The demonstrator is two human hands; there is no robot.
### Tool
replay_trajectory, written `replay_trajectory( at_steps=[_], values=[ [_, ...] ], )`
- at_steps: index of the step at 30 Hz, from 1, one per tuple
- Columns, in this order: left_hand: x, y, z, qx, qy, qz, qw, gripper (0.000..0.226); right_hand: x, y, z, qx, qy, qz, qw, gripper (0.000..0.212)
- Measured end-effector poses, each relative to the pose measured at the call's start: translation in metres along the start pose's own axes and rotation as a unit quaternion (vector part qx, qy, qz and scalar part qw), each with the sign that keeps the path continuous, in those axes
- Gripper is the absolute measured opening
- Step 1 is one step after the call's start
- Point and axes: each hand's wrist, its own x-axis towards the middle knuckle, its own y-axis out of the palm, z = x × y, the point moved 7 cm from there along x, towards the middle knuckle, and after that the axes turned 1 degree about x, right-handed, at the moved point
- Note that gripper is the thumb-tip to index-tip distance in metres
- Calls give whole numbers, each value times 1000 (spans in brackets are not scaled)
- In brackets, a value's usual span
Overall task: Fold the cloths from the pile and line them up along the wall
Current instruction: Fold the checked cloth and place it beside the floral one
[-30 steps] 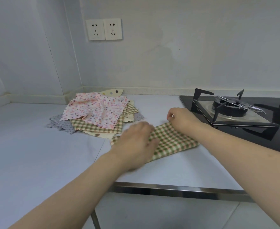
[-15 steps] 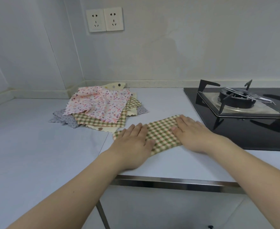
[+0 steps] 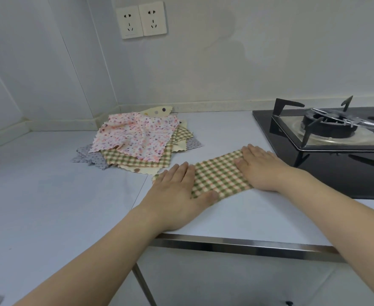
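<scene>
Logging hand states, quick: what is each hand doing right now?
Left hand: open, fingers straight, pressing flat on the green checked cloth.
Right hand: open, pressing flat on the same cloth.

Soft, even light fills the corner, cool and a little bluish, with no hard glare. A faint grey shadow smudges the wall point(image 3: 230, 40) above the desk point(image 3: 49, 195). The stove point(image 3: 327, 138) shows dull reflections on its glass. Straight edges bow toward the frame's borders; focus is fairly sharp throughout.
</scene>
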Motion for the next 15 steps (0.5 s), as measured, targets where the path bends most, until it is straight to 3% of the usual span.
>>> replay_trajectory(
  at_steps=[3, 7, 11, 15],
  values=[
    [0, -2, -1, 1, -8, -3, 1000, 103, 0, -2, -1, -3, 26, -22, 999, 61],
    [-5, -4, -6, 6, -9, -2, 1000, 104, -25, -18, 6, -25, 44, -119, 992, 63],
    [-18, -1, 4, -11, -25, 3, 1000, 79, -40, -4, 7, 30, 23, -59, 998, 68],
    [-44, -1, 21, -2, -30, 18, 999, 74, -60, -16, 9, -58, 73, -114, 989, 63]
  ],
)
